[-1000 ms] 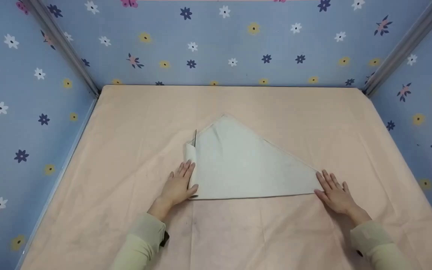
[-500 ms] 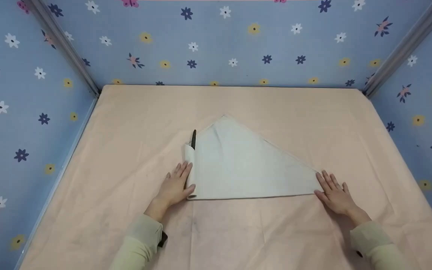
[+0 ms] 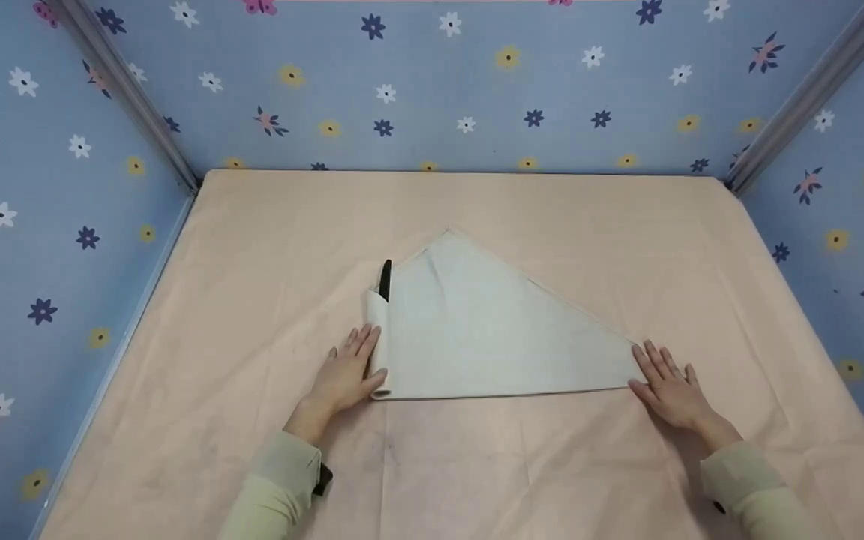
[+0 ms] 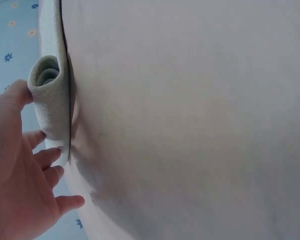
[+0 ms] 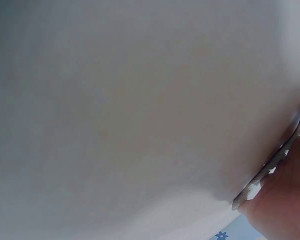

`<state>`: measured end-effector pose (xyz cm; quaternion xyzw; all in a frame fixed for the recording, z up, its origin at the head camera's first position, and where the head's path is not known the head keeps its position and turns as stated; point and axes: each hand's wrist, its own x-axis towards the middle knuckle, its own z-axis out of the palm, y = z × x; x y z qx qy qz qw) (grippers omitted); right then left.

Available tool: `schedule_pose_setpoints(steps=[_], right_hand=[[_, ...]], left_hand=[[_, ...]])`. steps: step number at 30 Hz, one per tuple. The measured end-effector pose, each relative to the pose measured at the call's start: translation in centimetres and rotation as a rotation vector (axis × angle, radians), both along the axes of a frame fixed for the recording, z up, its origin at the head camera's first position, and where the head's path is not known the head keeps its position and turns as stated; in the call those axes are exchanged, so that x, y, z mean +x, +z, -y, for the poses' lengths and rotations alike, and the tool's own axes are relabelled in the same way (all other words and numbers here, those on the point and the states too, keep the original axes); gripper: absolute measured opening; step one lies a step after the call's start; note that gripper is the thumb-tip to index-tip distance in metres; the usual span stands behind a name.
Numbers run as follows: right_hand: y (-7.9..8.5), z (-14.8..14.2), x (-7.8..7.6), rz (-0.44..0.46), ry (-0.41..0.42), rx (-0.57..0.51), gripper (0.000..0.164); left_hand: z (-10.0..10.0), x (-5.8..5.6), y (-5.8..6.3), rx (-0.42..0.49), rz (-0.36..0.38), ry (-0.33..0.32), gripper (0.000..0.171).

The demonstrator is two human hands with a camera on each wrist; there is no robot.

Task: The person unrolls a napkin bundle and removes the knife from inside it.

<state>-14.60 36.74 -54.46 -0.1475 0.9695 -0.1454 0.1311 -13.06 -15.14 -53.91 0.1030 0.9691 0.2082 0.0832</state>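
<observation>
A pale grey-green cloth (image 3: 492,322) lies folded to a point at the far side, its left edge curled into a roll (image 3: 378,345). Nested layers show in the end of the roll (image 4: 47,75) in the left wrist view. From its far end a narrow black strip (image 3: 385,280) shows; I cannot tell what it is. My left hand (image 3: 343,376) rests against the outer side of the roll, fingers extended and thumb near its close end. On the cloth's right corner my right hand (image 3: 672,391) lies with fingers extended. Only part of the right hand (image 5: 285,195) shows in the right wrist view.
A peach-coloured cover (image 3: 252,262) with light creases spreads over the table. Blue flowered panels (image 3: 462,90) stand at the back and both sides, joined by grey corner posts (image 3: 132,97).
My left hand has shifted slightly left together with the rolled edge. More of the black strip shows at the roll's far end. The right hand stays on its corner.
</observation>
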Motion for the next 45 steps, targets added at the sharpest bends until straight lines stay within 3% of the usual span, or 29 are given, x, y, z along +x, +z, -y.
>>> schedule_pose_setpoints(steps=[26,45], right_hand=[[-0.2,0.2,0.0,-0.003,-0.005,0.015,0.064],[0.1,0.1,0.0,0.004,-0.002,0.006,0.063]], left_hand=[[0.1,0.5,-0.1,0.019,-0.005,0.02,0.067],[-1.2,0.9,0.8,0.006,-0.048,0.033,0.061]])
